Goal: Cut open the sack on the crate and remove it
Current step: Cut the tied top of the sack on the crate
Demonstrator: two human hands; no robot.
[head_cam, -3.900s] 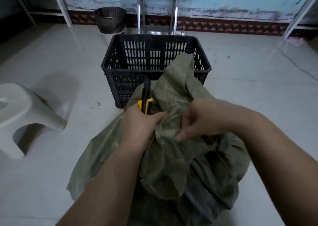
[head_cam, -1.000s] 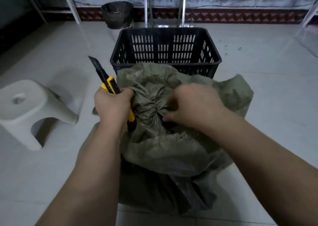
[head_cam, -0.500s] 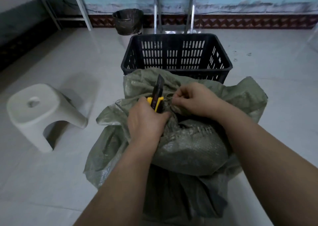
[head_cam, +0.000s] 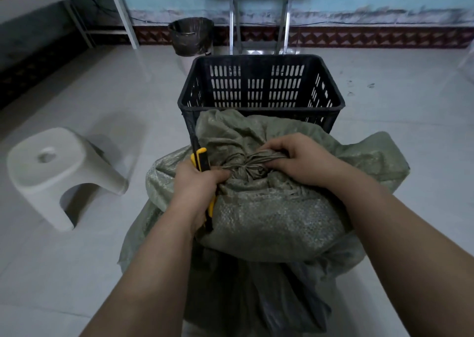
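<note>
Now | left hand [head_cam: 197,191] grips cutter [head_cam: 200,158] | right hand [head_cam: 301,160] pinches sack [head_cam: 269,221] | crate [head_cam: 259,60] just behind

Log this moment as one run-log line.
left hand: grips utility knife beside knot | right hand: holds sack neck at knot | sack: tied shut, no cut visible | black crate: on floor beyond sack

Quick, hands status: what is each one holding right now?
Left hand: closed around the utility knife.
Right hand: gripping the bunched, tied neck of the sack.
</note>
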